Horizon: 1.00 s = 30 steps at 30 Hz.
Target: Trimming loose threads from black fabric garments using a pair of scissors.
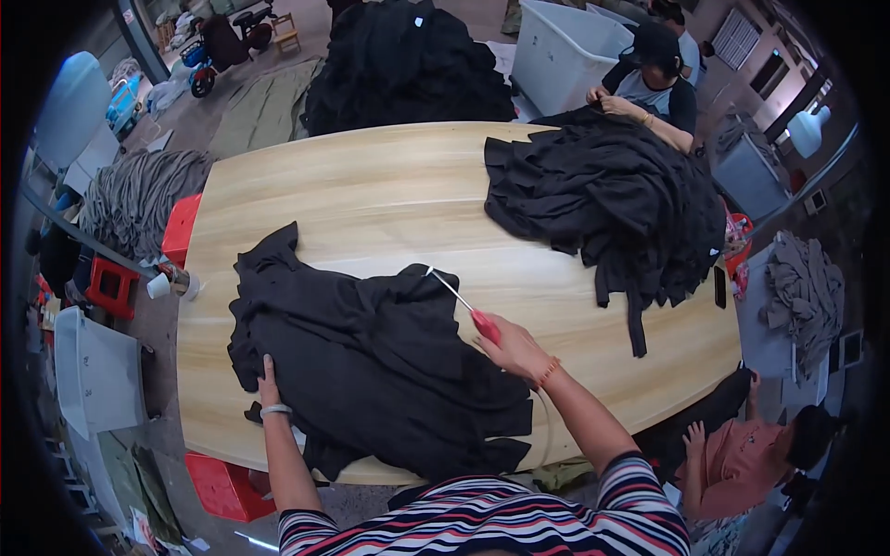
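Navy, white and red striped shirt [501, 510], pale left-wrist band [275, 410], orange-red beaded right-wrist bracelet [548, 372]

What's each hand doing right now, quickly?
Left hand: on the edge of the black garments; grip cannot be told.
Right hand: closed, holding a red-handled tool.

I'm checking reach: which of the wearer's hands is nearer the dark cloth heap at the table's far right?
Right. The right hand, holding a red-handled tool, is left of the dark cloth heap; the left hand is much farther left, touching the spread garment.
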Motion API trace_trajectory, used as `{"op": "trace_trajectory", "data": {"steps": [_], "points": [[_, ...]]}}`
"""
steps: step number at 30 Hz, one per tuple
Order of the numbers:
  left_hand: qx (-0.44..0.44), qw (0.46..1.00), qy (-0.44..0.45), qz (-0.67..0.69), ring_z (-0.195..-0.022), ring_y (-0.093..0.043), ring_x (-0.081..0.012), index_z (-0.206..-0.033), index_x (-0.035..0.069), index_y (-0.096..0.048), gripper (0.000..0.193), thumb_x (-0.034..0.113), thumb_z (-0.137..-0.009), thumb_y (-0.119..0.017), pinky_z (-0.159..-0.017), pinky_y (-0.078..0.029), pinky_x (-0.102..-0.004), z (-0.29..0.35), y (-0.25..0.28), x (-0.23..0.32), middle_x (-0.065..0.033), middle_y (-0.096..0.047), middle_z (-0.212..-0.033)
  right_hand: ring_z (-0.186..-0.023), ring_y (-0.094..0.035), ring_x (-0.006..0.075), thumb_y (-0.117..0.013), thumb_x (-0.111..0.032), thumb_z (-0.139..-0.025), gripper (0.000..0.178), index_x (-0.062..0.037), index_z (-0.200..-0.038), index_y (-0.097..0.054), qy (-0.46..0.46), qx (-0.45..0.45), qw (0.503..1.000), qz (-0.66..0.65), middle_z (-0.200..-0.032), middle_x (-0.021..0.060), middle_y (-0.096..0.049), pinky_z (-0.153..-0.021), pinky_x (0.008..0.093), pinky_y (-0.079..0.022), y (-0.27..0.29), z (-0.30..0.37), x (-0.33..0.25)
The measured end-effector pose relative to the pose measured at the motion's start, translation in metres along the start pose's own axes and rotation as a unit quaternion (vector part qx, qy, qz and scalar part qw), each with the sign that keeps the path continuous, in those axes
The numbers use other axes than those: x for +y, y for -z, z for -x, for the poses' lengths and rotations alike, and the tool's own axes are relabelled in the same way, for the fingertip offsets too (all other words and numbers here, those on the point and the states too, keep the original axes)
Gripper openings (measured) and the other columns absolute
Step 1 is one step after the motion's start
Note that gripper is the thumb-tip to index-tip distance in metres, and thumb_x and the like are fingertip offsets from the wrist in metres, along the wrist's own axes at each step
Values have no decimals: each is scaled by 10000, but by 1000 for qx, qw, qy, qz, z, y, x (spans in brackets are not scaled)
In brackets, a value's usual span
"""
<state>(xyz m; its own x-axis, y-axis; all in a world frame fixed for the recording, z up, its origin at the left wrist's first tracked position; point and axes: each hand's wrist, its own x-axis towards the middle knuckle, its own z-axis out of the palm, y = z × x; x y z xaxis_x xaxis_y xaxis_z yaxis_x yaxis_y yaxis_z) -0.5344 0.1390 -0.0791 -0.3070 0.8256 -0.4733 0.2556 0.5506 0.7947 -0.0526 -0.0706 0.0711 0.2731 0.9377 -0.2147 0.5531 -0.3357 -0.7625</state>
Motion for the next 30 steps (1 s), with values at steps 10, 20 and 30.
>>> {"op": "trace_trajectory", "data": {"steps": [10, 20, 30], "points": [[-329, 927, 30, 177, -1269, -458, -267, -1430, 24, -377, 726, 493, -911, -574, -1062, -380, -361, -15, -74, 0, -126, -435, -1429, -1049, -609, 387, -647, -322, -741, 731, -89, -1395, -419, 78, -98, 989, -80, -1136, 255, -620, -912, 420, -484, -121, -120, 3], [-674, 502, 234, 489, -1377, -318, -268, -1473, 55, -294, 618, 454, -1004, -339, -1160, -204, -393, 79, -229, -80, -70, -346, -1510, -696, -615, 228, -662, -245, -731, 608, -43, -1278, -490, 4, -22, 968, -250, -816, 139, -636, -659, 346, -497, -46, 20, 62], [-764, 630, 106, 88, -1276, -463, -298, -1412, -3, -385, 606, 352, -940, -518, -1085, -364, -410, 280, -348, 57, -133, -466, -1417, -1145, -582, 269, -642, -99, -680, 787, -37, -1416, -372, -73, 302, 900, -307, -1221, 198, -598, -997, 325, -417, 72, 218, 117]]}}
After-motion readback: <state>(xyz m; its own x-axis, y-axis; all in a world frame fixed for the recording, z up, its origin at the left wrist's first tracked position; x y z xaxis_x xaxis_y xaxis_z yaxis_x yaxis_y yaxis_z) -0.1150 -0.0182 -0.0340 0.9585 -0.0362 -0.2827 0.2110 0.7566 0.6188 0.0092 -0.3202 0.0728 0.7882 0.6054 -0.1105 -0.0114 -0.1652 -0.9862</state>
